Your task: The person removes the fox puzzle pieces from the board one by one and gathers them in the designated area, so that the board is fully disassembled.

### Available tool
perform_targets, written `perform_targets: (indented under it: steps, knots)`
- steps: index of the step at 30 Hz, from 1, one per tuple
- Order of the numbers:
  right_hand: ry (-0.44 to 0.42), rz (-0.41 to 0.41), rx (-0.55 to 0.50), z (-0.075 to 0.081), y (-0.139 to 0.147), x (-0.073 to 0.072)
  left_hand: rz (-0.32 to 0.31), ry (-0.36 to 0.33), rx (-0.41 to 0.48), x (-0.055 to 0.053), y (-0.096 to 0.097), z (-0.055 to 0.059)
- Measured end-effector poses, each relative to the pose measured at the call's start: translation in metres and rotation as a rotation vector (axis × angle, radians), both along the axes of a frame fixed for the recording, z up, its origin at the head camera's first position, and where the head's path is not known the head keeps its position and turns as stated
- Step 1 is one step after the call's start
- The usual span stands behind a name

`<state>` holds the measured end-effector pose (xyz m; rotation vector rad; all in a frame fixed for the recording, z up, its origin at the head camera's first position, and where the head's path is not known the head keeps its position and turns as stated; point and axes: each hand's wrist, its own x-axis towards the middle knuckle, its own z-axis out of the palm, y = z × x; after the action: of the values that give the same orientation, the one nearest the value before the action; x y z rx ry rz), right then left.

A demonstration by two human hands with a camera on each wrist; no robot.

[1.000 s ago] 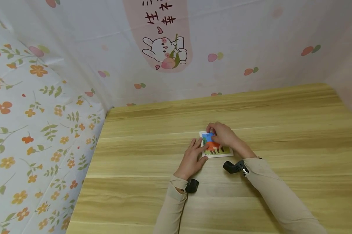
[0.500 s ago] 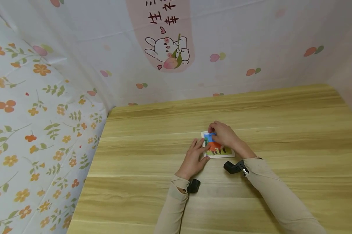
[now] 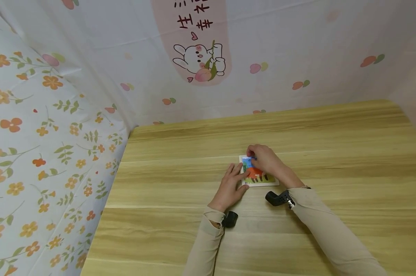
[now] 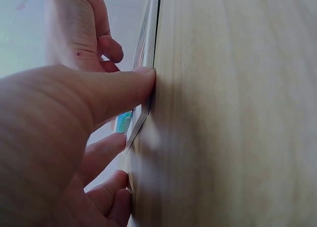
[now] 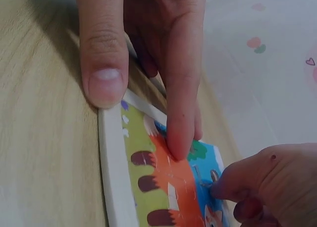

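A small fox jigsaw puzzle (image 3: pixel 261 184) with a white border lies on the table. In the right wrist view its orange fox (image 5: pixel 181 187) shows cut lines, with green grass and blue sky around it. My left hand (image 3: pixel 226 192) steadies it: the thumb touches the near left corner, the index finger presses on the fox, and other fingers lie along the left side. My right hand (image 3: pixel 266 160) is over the blue upper part, thumb and curled index finger pinching a blue puzzle piece (image 3: pixel 253 158) there. Its fingers partly cover the piece.
The wood-grain table (image 3: pixel 166 184) spreads around both hands. A white cloth printed with a rabbit (image 3: pixel 197 57) hangs behind the far edge, and a flowered cloth (image 3: pixel 56 153) hangs at the left. Black wrist devices (image 3: pixel 230 219) sit at both cuffs.
The whole head view has shifted slightly, so everything appears a little further right. Both hands stay on the puzzle, with only slight movement of the right fingers at its blue part.
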<state>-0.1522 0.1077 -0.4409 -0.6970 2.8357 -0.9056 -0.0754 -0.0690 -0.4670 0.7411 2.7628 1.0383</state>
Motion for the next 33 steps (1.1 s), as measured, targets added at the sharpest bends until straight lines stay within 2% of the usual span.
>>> perform_targets:
  steps: [6,17,23,28,33]
  knots:
    - [0.01,0.002,-0.003,-0.003,0.002,0.0,0.001,0.01,-0.009,0.001,0.0,0.001]
    - [0.102,-0.003,0.036,-0.003,0.009,0.003,-0.004,0.015,-0.008,0.0,0.0,-0.001]
    - [0.11,-0.013,0.005,0.003,0.027,0.001,0.018,-0.004,-0.003,0.0,0.001,-0.001]
    - [0.1,-0.049,0.015,0.007,0.05,-0.002,0.019,0.013,0.006,-0.001,0.003,-0.002]
    - [0.077,-0.074,0.006,0.008,0.067,-0.003,0.019,-0.012,0.027,-0.001,0.0,-0.005]
